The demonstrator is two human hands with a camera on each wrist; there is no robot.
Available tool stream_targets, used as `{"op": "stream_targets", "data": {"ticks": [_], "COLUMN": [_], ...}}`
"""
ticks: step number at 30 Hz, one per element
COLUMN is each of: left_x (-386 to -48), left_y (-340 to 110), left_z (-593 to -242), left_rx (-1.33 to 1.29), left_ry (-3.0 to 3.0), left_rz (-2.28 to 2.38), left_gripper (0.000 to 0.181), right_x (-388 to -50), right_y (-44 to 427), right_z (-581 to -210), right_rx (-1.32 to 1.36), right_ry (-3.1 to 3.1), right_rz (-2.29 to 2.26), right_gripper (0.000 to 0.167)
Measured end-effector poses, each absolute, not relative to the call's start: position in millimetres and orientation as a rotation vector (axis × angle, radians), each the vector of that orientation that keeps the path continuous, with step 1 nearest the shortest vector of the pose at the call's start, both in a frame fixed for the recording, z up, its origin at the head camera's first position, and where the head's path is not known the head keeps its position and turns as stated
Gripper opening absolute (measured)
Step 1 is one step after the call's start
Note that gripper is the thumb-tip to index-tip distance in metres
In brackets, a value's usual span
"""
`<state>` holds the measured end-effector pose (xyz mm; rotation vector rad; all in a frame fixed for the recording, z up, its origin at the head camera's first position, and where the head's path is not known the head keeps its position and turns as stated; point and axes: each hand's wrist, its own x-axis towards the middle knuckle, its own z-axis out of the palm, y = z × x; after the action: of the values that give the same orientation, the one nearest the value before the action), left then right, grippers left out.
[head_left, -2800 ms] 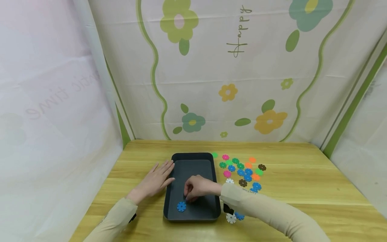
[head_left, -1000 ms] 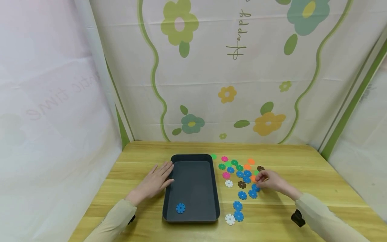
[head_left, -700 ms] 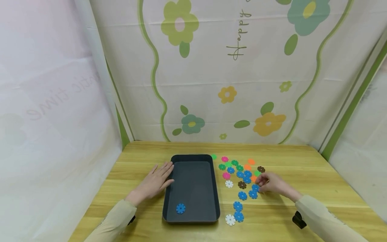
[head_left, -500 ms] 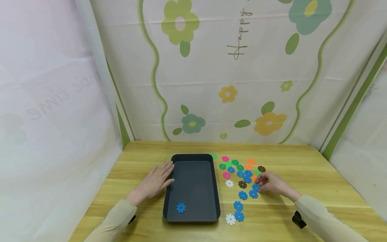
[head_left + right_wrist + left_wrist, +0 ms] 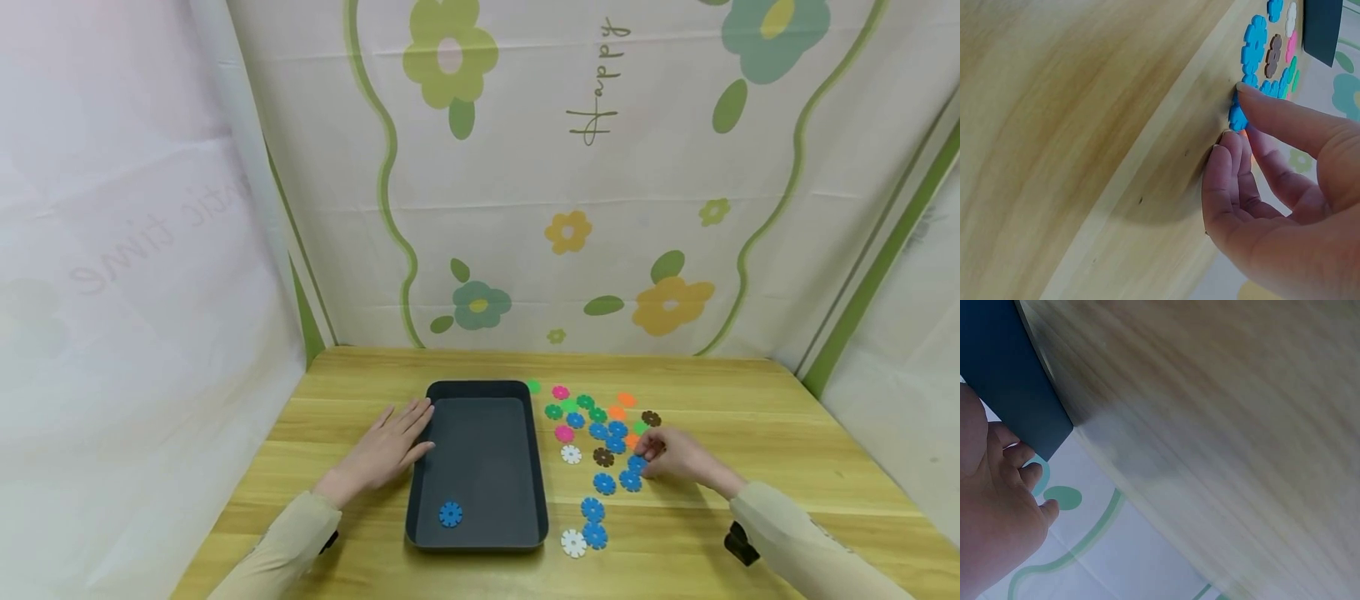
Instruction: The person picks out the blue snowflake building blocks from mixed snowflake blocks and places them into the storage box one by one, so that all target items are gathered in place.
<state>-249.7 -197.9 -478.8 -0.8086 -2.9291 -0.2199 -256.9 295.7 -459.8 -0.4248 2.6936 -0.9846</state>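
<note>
My left hand (image 5: 384, 451) lies flat with its fingertips on the left rim of the dark tray (image 5: 483, 454); the left wrist view shows this hand (image 5: 1004, 519) at the tray's side (image 5: 1013, 372). A blue notched disc (image 5: 451, 514) lies inside the tray, near its front left. Right of the scattered discs, my right hand (image 5: 672, 456) has thumb and curled fingers at a blue disc (image 5: 637, 464). In the right wrist view the hand (image 5: 1310, 181) holds this disc (image 5: 1237, 117) by its edge, low at the wooden table, between thumb and fingertips.
Blue, green, pink, orange, brown and white discs lie right of the tray, some overlapping. A white disc (image 5: 573, 543) and two blue ones (image 5: 592, 508) are nearest the front. A patterned cloth (image 5: 517, 167) hangs behind the wooden table (image 5: 750, 433).
Since the earliest frame, my right hand has moved from inside the tray to the discs on the right, where it has stayed over the last second. My left hand has kept its place.
</note>
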Motion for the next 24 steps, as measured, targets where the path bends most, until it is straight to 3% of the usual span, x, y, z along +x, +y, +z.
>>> {"op": "stream_targets", "data": {"ticks": [10, 24], "left_x": [-249.6, -248.7], "left_y": [-196.9, -196.7], "left_z": [-476.5, -476.5], "left_rx": [-0.813, -0.809], "left_ry": [-2.937, -2.942], "left_rz": [-0.224, -0.228], "left_gripper": [0.066, 0.066], "right_x": [-255.9, -257.0], "right_y": [299.2, 305.0], "right_z": [-458.8, -452.1], "right_rx": [-0.451, -0.430], "right_ry": [2.673, 2.707], "right_rz": [-1.024, -0.993], "right_gripper": [0.030, 0.016]}}
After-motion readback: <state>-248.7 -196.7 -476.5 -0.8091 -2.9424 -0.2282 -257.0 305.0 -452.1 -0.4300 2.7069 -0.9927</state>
